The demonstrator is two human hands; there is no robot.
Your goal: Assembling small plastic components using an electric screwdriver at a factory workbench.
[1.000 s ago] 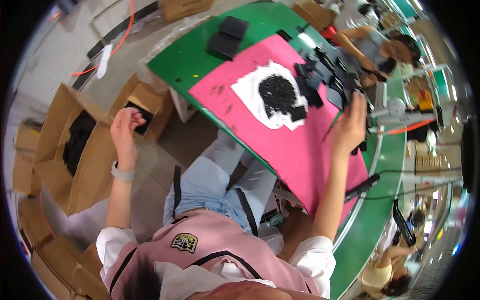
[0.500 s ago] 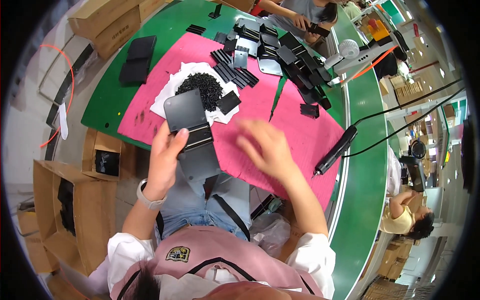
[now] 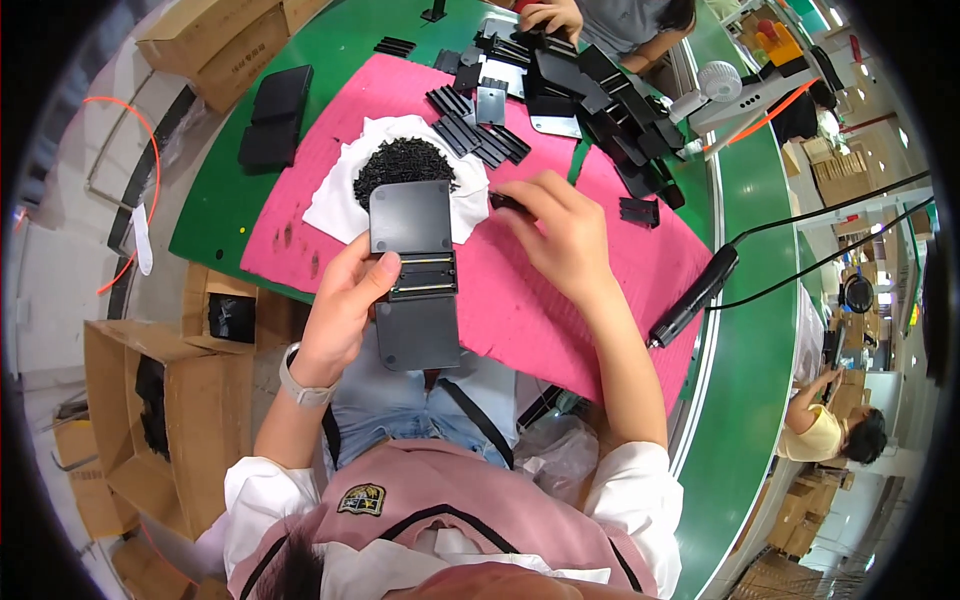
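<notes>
My left hand (image 3: 345, 310) grips a black hinged plastic part (image 3: 415, 335) by its left edge, thumb on top. Two flat panels flank its ribbed middle, where thin metallic rods show. Beyond it, a heap of small black pieces (image 3: 402, 165) rests on a white cloth (image 3: 330, 205). To the right of the cloth, my right hand (image 3: 568, 235) pinches a small flat black piece (image 3: 507, 203) just above the pink mat (image 3: 530, 325). Fingers partly cover that piece.
A pen-shaped electric screwdriver (image 3: 697, 295) lies at the mat's right, its cable running right. Black panels (image 3: 560, 75) and ribbed strips (image 3: 465, 120) are piled at the back, where a co-worker's hand (image 3: 553, 15) reaches in. Black panels (image 3: 275, 118) lie far left; cardboard boxes (image 3: 205, 430) stand lower left.
My right hand has moved up toward the cloth and taken the flat black piece that lay on its right edge. The hinged part has turned more upright. The co-worker's hand now reaches the pile.
</notes>
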